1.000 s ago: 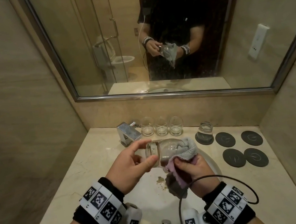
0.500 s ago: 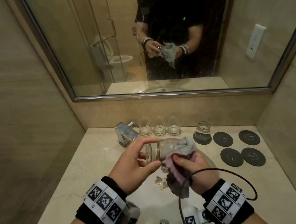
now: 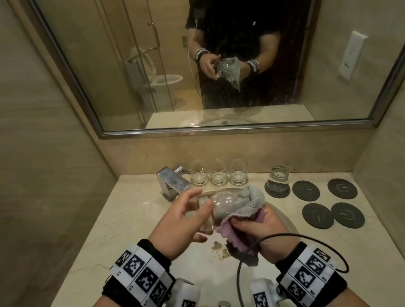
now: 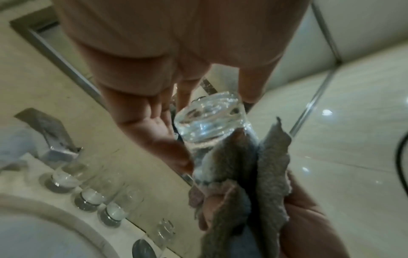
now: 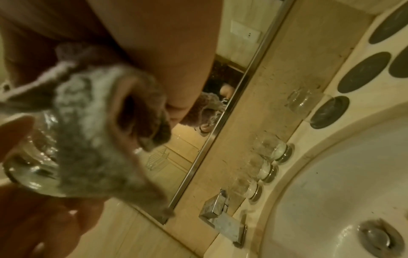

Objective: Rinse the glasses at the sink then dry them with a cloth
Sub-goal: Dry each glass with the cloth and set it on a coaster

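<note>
Head view: left hand [image 3: 177, 223] pinching the thick base end of a clear glass [image 3: 218, 206] between thumb and fingers, index finger stretched out over it. Glass held sideways above the sink [image 3: 286, 222], mouth end wrapped in a grey-and-pink cloth [image 3: 244, 205]. Right hand [image 3: 260, 228] curled round the cloth, thumb pressing the pink fold against the glass. Three glasses [image 3: 218, 175] upright in a row behind the basin, just right of the chrome faucet [image 3: 173, 184]. A fourth glass [image 3: 279, 176] standing on a dark coaster [image 3: 278, 189]; four bare coasters [image 3: 330, 203] to its right on the marble counter [image 3: 92, 247]. Mirror [image 3: 132, 59] above.

Left wrist view: left hand [image 4: 154, 111] fingers spread narrow around the glass [image 4: 209, 122], fingertips touching its base rim. Cloth [image 4: 253, 174] bunched over the lower half. Row of glasses [image 4: 88, 197] blurred below.

Right wrist view: cloth [image 5: 92, 122] stuffed over and into the glass [image 5: 35, 157], right hand [image 5: 154, 52] gripping it from above. Faucet [image 5: 223, 220], sink [image 5: 331, 200] and drain plug [image 5: 377, 239] at lower right. Very blurred; exact finger positions impossible to tell here.
</note>
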Demonstrator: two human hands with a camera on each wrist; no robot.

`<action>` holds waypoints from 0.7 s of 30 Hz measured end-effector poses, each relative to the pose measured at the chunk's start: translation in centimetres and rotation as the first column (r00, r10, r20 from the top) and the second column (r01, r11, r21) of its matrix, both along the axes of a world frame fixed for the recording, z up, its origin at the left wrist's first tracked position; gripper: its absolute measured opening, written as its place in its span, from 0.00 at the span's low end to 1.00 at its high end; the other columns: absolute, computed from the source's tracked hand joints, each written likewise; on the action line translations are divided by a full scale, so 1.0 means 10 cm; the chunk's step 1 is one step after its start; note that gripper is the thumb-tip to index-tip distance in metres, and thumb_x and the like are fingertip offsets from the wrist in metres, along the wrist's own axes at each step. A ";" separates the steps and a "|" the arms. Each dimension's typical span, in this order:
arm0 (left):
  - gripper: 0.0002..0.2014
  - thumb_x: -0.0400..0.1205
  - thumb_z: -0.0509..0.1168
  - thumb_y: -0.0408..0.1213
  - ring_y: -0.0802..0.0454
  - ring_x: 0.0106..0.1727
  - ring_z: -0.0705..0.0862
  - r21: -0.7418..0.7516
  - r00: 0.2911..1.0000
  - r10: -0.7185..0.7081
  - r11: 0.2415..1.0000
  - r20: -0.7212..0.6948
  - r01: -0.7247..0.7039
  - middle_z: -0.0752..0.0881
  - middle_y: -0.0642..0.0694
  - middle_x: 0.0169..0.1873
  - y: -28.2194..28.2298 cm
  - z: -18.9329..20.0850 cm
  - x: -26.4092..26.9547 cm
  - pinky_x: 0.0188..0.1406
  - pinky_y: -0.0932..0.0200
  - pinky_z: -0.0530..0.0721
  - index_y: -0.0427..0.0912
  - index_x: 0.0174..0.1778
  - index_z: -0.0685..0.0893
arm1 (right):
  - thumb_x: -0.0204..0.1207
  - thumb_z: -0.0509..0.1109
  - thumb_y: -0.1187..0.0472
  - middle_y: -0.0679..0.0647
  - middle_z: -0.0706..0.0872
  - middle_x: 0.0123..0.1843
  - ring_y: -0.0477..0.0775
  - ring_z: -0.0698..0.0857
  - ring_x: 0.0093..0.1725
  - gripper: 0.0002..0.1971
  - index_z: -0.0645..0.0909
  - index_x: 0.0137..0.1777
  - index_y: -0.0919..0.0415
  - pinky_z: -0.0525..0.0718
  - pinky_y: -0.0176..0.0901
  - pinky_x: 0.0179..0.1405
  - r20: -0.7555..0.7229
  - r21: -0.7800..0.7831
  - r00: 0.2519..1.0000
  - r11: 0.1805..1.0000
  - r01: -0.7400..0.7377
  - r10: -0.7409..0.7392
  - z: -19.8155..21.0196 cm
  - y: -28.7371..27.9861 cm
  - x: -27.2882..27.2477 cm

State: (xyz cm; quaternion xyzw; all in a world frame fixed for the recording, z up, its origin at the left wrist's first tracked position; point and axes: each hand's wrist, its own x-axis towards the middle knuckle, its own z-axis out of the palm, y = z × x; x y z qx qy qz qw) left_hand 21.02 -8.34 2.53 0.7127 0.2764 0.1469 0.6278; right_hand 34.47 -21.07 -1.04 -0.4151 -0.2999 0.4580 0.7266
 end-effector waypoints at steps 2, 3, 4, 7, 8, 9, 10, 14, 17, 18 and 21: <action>0.25 0.75 0.71 0.59 0.45 0.36 0.87 -0.090 1.000 0.016 0.996 -0.009 -0.017 0.85 0.38 0.46 0.00 0.00 0.01 0.36 0.51 0.88 0.45 0.60 0.80 | 0.47 0.89 0.53 0.57 0.92 0.43 0.53 0.90 0.45 0.24 0.91 0.44 0.60 0.86 0.40 0.45 0.020 0.014 1.000 1.000 -0.013 0.013 0.02 0.00 -0.02; 0.22 0.75 0.72 0.55 0.44 0.37 0.88 -0.055 1.000 0.003 0.999 0.019 -0.001 0.86 0.37 0.48 -0.01 0.00 0.00 0.38 0.51 0.88 0.46 0.60 0.80 | 0.48 0.89 0.54 0.57 0.92 0.43 0.52 0.91 0.45 0.22 0.92 0.44 0.58 0.86 0.39 0.45 0.025 0.018 0.999 1.000 -0.024 0.024 0.04 0.00 -0.03; 0.21 0.74 0.74 0.51 0.46 0.40 0.88 0.029 0.998 -0.032 0.999 0.048 0.030 0.87 0.40 0.50 -0.01 0.00 -0.03 0.40 0.52 0.88 0.51 0.61 0.80 | 0.48 0.89 0.53 0.57 0.92 0.43 0.52 0.91 0.45 0.23 0.92 0.44 0.58 0.86 0.39 0.45 0.019 0.024 0.999 0.999 -0.031 0.031 0.05 -0.01 -0.03; 0.25 0.75 0.76 0.40 0.63 0.38 0.84 0.315 0.993 -0.115 0.944 0.017 0.104 0.84 0.54 0.47 0.00 0.00 -0.08 0.39 0.65 0.81 0.61 0.64 0.76 | 0.45 0.90 0.47 0.57 0.91 0.39 0.53 0.90 0.40 0.28 0.90 0.43 0.62 0.87 0.40 0.41 -0.038 0.028 0.999 1.000 -0.010 0.011 0.06 -0.02 -0.01; 0.25 0.75 0.76 0.41 0.64 0.37 0.83 0.299 0.994 -0.107 0.949 0.017 0.097 0.83 0.55 0.48 0.01 -0.01 -0.07 0.38 0.66 0.81 0.61 0.65 0.76 | 0.45 0.90 0.47 0.58 0.91 0.39 0.53 0.90 0.39 0.28 0.89 0.43 0.62 0.87 0.41 0.40 -0.040 0.026 0.999 1.000 -0.005 0.006 0.05 -0.01 -0.01; 0.24 0.74 0.76 0.45 0.61 0.38 0.85 0.227 0.996 -0.085 0.971 0.023 0.077 0.83 0.54 0.52 0.01 0.00 -0.06 0.38 0.64 0.82 0.61 0.64 0.77 | 0.44 0.90 0.46 0.58 0.91 0.38 0.53 0.89 0.38 0.28 0.90 0.42 0.61 0.88 0.42 0.40 -0.035 0.021 0.999 1.000 -0.003 0.003 0.05 -0.01 -0.02; 0.23 0.74 0.75 0.51 0.55 0.39 0.88 0.099 0.998 -0.052 0.994 0.036 0.048 0.83 0.51 0.55 -0.01 0.03 -0.04 0.37 0.61 0.85 0.59 0.63 0.78 | 0.44 0.90 0.45 0.58 0.91 0.38 0.53 0.89 0.37 0.27 0.91 0.41 0.60 0.88 0.42 0.39 -0.028 0.014 1.000 1.000 0.002 -0.001 0.05 0.00 -0.03; 0.21 0.74 0.66 0.54 0.48 0.31 0.87 -0.147 0.999 0.044 0.988 0.007 -0.043 0.86 0.41 0.45 -0.02 0.09 -0.01 0.33 0.56 0.87 0.40 0.54 0.82 | 0.44 0.89 0.45 0.58 0.91 0.39 0.52 0.90 0.39 0.28 0.92 0.43 0.58 0.88 0.42 0.41 -0.002 0.009 1.000 1.000 0.026 -0.026 0.02 -0.01 -0.05; 0.18 0.75 0.73 0.52 0.46 0.42 0.89 0.139 0.997 -0.040 0.990 0.064 0.031 0.87 0.45 0.51 0.00 0.06 -0.05 0.44 0.52 0.89 0.56 0.60 0.81 | 0.43 0.90 0.46 0.59 0.91 0.40 0.53 0.90 0.39 0.28 0.91 0.42 0.60 0.88 0.41 0.40 -0.035 0.025 0.999 0.999 0.021 -0.020 0.04 -0.03 -0.04; 0.21 0.73 0.75 0.53 0.46 0.46 0.89 0.246 0.996 -0.080 0.967 0.046 0.066 0.87 0.48 0.52 0.01 0.05 -0.07 0.47 0.51 0.89 0.64 0.61 0.79 | 0.42 0.90 0.46 0.59 0.91 0.39 0.53 0.90 0.38 0.28 0.91 0.41 0.60 0.88 0.40 0.39 -0.058 0.029 0.998 0.999 0.026 -0.024 0.04 -0.03 -0.04; 0.25 0.72 0.75 0.55 0.46 0.46 0.89 0.234 0.998 -0.054 0.971 -0.018 0.057 0.83 0.52 0.57 -0.01 0.03 -0.05 0.47 0.53 0.88 0.65 0.64 0.76 | 0.44 0.90 0.47 0.59 0.91 0.38 0.53 0.89 0.35 0.27 0.91 0.42 0.61 0.87 0.40 0.35 -0.070 0.044 0.997 0.999 0.033 -0.029 0.04 -0.04 -0.04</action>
